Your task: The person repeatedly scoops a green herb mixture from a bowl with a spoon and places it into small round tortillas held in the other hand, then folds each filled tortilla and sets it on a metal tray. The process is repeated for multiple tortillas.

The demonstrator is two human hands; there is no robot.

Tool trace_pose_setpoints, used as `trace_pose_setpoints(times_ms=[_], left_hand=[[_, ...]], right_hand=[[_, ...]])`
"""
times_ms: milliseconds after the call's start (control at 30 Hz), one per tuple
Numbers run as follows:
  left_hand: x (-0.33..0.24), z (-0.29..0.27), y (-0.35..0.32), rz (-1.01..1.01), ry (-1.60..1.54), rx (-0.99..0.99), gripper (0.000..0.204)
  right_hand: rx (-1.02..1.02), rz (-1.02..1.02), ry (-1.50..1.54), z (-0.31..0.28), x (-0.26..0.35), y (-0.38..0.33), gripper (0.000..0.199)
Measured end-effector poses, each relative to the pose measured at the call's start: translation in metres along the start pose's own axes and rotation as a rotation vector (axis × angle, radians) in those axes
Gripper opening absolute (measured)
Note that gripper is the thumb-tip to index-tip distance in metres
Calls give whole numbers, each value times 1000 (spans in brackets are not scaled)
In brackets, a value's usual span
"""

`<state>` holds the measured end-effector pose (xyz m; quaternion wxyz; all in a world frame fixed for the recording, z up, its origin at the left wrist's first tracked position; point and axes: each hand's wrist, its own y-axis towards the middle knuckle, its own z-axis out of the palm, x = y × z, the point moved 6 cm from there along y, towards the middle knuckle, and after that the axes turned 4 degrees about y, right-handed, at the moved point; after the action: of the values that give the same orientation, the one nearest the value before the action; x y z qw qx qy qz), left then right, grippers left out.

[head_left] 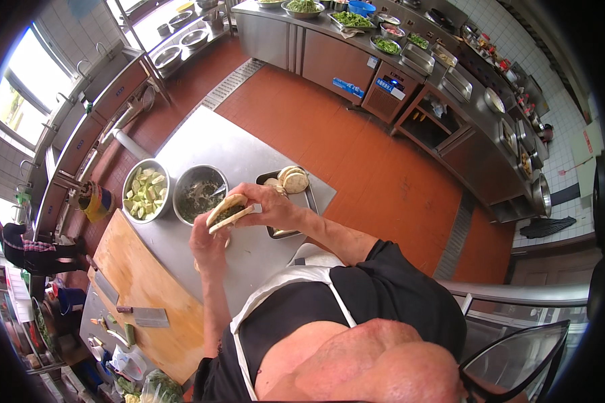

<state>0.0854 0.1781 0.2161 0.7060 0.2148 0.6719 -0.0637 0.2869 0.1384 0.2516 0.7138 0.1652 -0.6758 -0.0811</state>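
Note:
Over the metal table [205,138], both my hands hold a split flatbread [223,208], pale and round, with dark green filling showing between its two halves. My left hand [208,243] grips it from below and the left. From the right, my right hand [273,205] closes on its other side. Just beyond it stands a steel bowl [179,203] with dark green chopped filling and a spoon or similar metal utensil inside. Several more pale flatbreads [294,180] lie stacked in a dark-rimmed tray [312,203] beside my right hand, which partly hides it.
Left of the filling stands a steel bowl [130,213] of pale green chunks. A wooden cutting board [158,279] carries a cleaver [150,317] and another knife [106,287]. Sinks [94,80] line the left wall. Across the red floor, a steel counter [329,57] bears food trays. Another person [30,248] is far left.

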Motion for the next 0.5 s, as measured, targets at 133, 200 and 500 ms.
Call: trace_pose_setpoints(times_ms=[133,200,500], left_hand=[[-19,1,13,63,80,53,38],[-21,-2,17,34,140,54,44],[-22,-7,12,63,43,35,40]], right_hand=[[3,-102,-117,-2,-3,12,40],[-3,-128,-85,-4,-9,17,40],[35,-22,-22,6,-19,14,39]])
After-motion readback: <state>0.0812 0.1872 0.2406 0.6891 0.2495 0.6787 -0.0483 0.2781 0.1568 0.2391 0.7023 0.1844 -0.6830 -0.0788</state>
